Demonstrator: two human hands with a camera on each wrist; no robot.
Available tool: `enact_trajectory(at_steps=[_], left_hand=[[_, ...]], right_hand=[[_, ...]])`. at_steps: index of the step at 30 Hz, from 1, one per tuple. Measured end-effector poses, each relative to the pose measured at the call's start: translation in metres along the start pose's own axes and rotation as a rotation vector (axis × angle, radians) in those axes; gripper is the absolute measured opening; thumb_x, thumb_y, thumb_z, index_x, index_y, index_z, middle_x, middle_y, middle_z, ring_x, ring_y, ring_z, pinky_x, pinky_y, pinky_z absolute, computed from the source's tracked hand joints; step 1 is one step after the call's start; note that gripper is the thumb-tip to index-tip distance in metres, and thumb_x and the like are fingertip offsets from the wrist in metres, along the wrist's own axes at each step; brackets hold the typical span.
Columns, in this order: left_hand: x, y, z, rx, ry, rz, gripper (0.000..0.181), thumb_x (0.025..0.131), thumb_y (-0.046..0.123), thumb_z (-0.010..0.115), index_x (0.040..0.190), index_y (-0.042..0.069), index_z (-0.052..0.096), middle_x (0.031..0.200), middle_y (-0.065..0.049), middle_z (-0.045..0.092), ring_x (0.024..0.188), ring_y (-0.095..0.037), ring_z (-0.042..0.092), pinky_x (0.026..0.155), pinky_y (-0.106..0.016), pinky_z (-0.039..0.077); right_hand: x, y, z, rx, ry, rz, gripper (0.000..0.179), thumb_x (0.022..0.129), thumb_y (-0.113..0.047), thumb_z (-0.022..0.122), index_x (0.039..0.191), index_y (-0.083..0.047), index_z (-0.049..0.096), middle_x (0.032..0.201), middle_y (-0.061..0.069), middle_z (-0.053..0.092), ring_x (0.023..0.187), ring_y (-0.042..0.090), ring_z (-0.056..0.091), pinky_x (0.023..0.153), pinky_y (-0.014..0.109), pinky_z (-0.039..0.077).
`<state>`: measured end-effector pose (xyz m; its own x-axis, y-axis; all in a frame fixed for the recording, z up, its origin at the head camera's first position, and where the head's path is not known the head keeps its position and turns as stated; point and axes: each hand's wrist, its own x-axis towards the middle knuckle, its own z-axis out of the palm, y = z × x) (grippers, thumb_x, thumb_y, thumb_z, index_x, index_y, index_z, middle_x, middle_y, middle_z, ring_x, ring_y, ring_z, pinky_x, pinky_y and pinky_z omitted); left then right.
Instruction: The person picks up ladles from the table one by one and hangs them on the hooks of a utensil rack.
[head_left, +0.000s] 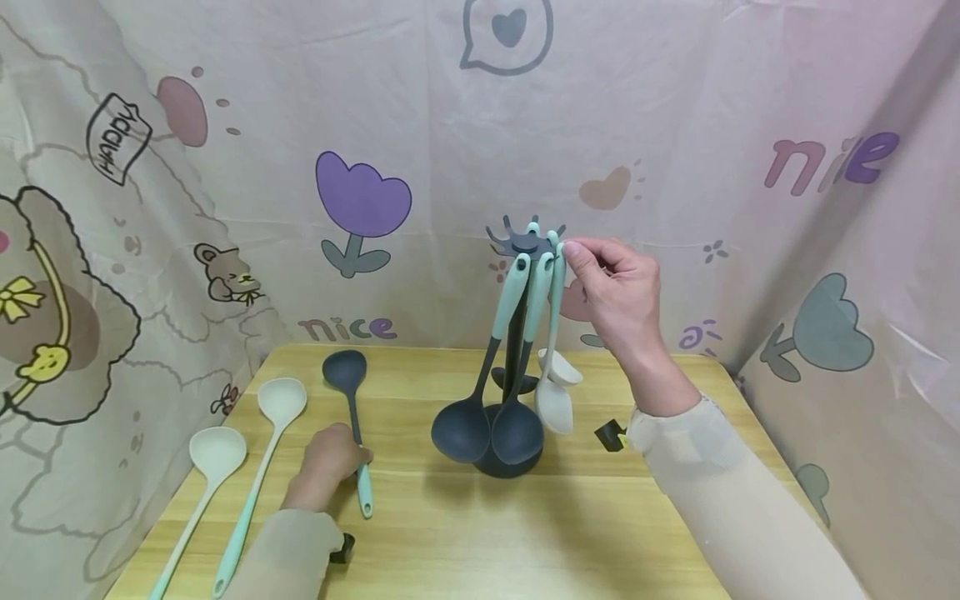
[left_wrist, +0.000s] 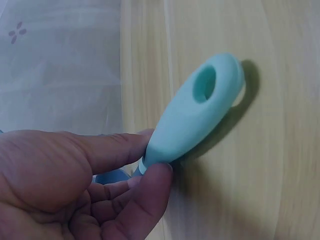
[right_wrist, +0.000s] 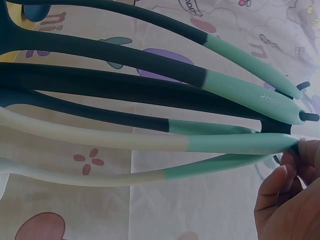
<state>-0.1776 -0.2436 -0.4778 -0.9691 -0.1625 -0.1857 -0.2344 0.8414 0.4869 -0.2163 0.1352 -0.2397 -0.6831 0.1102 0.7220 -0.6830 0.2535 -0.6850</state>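
Note:
My left hand (head_left: 330,458) grips a dark grey ladle (head_left: 345,372) by its mint handle (left_wrist: 192,110), thumb and fingers closing on it near the handle's lower part. The ladle lies at the table's left side, bowl toward the back. At a standing utensil rack (head_left: 525,243), my right hand (head_left: 618,279) pinches the top of a white spoon's mint handle (right_wrist: 240,143), right at a hook. The white spoon (head_left: 556,407) hangs with its bowl down. Two dark ladles (head_left: 461,432) hang at the rack's front, and another white utensil (head_left: 561,367) and a dark one (head_left: 514,380) hang behind.
Left of my left hand, two cream ladles (head_left: 282,400) (head_left: 217,452) lie on the wooden table (head_left: 600,533) with mint handles toward me. The rack's round dark base (head_left: 507,468) stands mid-table. Printed cloth (head_left: 465,150) encloses the back and sides.

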Motion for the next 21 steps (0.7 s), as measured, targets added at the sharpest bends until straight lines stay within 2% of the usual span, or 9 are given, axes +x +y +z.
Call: enact_trajectory(at_steps=[5,13,16,18,20,21], left_hand=[[0.0008,0.0045,0.0037,-0.004,-0.014,0.007,0.023,0.088,0.015,0.076,0.081,-0.004,0.063,0.058,-0.008,0.063,0.050,-0.017,0.061,0.051,-0.027,0.047],[-0.0018,0.0079,0.0043,-0.022,-0.031,-0.005,0.027,0.089,0.018,0.078,0.080,-0.003,0.064,0.060,-0.009,0.062,0.051,-0.018,0.062,0.050,-0.027,0.047],[-0.0012,0.0075,0.0056,-0.043,-0.040,-0.021,0.038,0.090,0.015,0.075,0.102,-0.015,0.056,0.063,-0.012,0.063,0.052,-0.020,0.062,0.050,-0.027,0.047],[-0.0008,0.0080,0.0057,-0.069,-0.047,-0.027,0.053,0.090,0.012,0.071,0.120,-0.021,0.044,0.065,-0.014,0.063,0.053,-0.021,0.063,0.050,-0.028,0.047],[-0.0007,0.0085,0.0052,-0.103,-0.054,-0.027,0.065,0.091,0.011,0.069,0.133,-0.021,0.031,0.069,-0.016,0.063,0.054,-0.022,0.064,0.050,-0.028,0.048],[-0.0003,0.0087,0.0049,-0.123,-0.054,-0.021,0.066,0.091,0.010,0.068,0.134,-0.020,0.030,0.070,-0.017,0.064,0.055,-0.023,0.065,0.051,-0.029,0.049]], right_hand=[[0.0001,-0.0002,-0.0002,0.007,-0.001,-0.004,0.015,0.098,-0.013,0.078,0.103,0.001,0.082,0.072,-0.009,0.065,0.056,0.005,0.053,0.055,0.021,0.044],[-0.0001,0.0001,0.0002,0.010,0.000,-0.007,0.015,0.097,-0.013,0.078,0.103,0.000,0.082,0.071,-0.015,0.064,0.056,0.006,0.052,0.054,0.021,0.043],[-0.0002,0.0003,0.0002,0.013,0.000,-0.006,0.015,0.097,-0.013,0.078,0.103,0.000,0.082,0.071,-0.014,0.065,0.056,0.006,0.052,0.055,0.021,0.043],[-0.0002,0.0005,0.0001,0.012,0.000,-0.003,0.015,0.097,-0.013,0.078,0.103,0.000,0.082,0.071,-0.013,0.065,0.055,0.006,0.052,0.055,0.021,0.043],[-0.0002,0.0005,0.0000,0.011,0.000,-0.001,0.015,0.097,-0.013,0.078,0.103,0.000,0.082,0.071,-0.012,0.065,0.056,0.006,0.052,0.055,0.021,0.043],[-0.0003,0.0006,0.0000,0.011,-0.001,0.000,0.015,0.097,-0.014,0.078,0.104,0.000,0.082,0.071,-0.012,0.065,0.056,0.006,0.052,0.055,0.021,0.043]])
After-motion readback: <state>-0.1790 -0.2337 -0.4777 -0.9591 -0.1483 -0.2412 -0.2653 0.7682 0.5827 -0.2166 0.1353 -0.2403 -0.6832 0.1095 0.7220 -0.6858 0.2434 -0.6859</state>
